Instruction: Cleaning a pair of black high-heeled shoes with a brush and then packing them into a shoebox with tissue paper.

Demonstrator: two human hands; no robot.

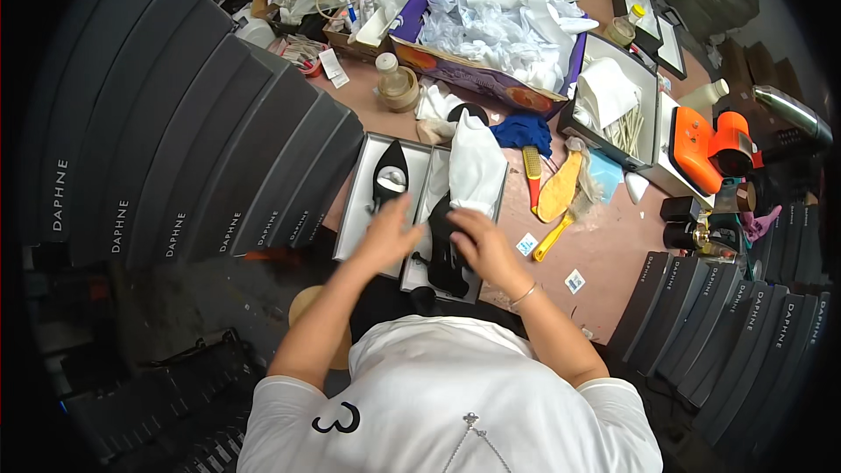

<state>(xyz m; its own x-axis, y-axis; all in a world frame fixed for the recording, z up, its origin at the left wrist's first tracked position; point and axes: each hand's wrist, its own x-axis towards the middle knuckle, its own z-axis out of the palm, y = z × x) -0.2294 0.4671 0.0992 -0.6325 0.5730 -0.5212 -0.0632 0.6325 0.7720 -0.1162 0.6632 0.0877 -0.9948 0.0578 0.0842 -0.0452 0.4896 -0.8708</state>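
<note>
So the open shoe box (pixel 352 228) is the centre of the action here: two pale-lined trays side by side, and I'd guess one is the lid. The first black shoe (pixel 392 154), pointy toe facing away from the person, lies in the left half of the box, with white stuffing (pixel 392 179) visible in its opening. In the right half there's a second black shoe (pixel 447 267), partly hidden by fingers, next to a bunched white wrapping sheet (pixel 476 166) that spills over the box's far edge.

Left hand (pixel 385 241) is over the left half of the box, fingers spread a bit and blurred, right by the first shoe's back end; can't tell if it's actually touching. Right hand (pixel 482 245) is over the right half, fingers curled at the second shoe, but I can't tell if it's gripping.

Progress-wise, I'd call it partway: both shoes are in the box and the first has its stuffing. Not done yet: the sheet isn't laid over either shoe and the box is uncovered. Can't see whether the second shoe is stuffed. Left of the box there's a stack of closed dark boxes (pixel 263 131); beyond it, a purple carton (pixel 420 4) full of crumpled white paper (pixel 504 26).
</note>
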